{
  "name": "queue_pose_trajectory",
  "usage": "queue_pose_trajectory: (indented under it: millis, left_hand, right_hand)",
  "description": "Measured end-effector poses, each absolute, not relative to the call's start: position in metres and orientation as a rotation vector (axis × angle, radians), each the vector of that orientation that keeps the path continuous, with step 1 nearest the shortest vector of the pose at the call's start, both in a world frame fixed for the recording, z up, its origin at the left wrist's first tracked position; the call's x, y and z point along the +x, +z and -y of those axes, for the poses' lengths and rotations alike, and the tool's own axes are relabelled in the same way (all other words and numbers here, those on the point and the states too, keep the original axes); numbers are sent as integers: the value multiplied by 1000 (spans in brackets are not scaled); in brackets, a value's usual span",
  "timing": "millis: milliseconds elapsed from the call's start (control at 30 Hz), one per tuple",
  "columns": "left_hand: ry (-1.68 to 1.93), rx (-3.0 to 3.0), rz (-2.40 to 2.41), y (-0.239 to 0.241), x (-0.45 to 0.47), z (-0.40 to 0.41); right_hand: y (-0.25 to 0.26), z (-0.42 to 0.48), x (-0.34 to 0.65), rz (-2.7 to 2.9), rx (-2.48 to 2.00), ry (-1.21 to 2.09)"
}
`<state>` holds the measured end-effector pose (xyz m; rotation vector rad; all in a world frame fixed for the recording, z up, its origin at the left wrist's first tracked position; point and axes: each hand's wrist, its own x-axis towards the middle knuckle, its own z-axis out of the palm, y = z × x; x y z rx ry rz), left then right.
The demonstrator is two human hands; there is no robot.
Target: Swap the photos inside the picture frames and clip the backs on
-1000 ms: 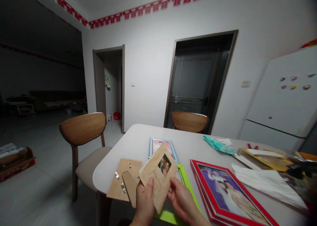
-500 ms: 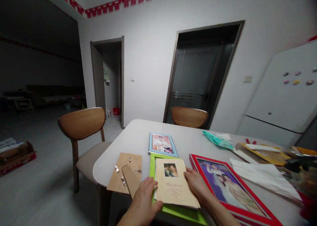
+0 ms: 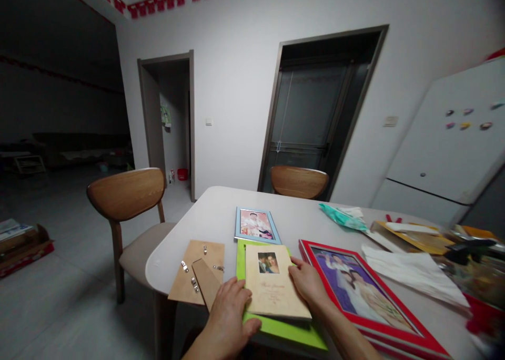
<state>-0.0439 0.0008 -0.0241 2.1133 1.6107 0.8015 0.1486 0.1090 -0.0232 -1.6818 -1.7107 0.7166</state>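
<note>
Cream card [image 3: 272, 289] was laid on green frame [image 3: 287, 332] | tabletop [image 3: 300, 218], near edge | left hand [image 3: 228, 312] spread | right hand [image 3: 308, 284] grip unclear

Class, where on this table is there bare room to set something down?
Bare: the far-left corner, bordered by the blue frame and brown board; also between that frame and teal packet. Crowded: the near edge, with left hand, right hand, green frame and red frame.

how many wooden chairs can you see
2: a left chair beside the table, and a far chair behind the table's far edge, its lower part hidden. Others may be hidden or out of frame.
</note>
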Motion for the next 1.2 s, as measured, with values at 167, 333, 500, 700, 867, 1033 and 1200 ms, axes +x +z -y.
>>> queue_pose_trajectory:
  millis: [167, 333, 500, 700, 867, 1033, 1200]
  left_hand:
    - [614, 2198, -1513, -21, -38, 3]
    - [603, 2195, -1527, -22, -36, 2]
    - [616, 2177, -1517, -19, -52, 9]
    - [660, 2039, -1960, -30, -123, 13]
    - [679, 1960, -2173, -43, -157, 5]
    - [744, 1998, -2142, -48, -161, 2]
    - [968, 2115, -2020, -41, -146, 2]
  right_hand:
    - [-19, -102, 138, 1878, -1686, 544]
    - [-20, -94, 134, 1988, -1786, 286]
    - [-20, -90, 134, 2118, -1833, 87]
    - [-4, -65, 94, 2209, -1392, 401]
    - [-6, -35, 31, 2431, -1175, 338]
    - [-21, -36, 2, 2401, -1213, 320]
    - [-8, -41, 24, 2261, -1117, 469]
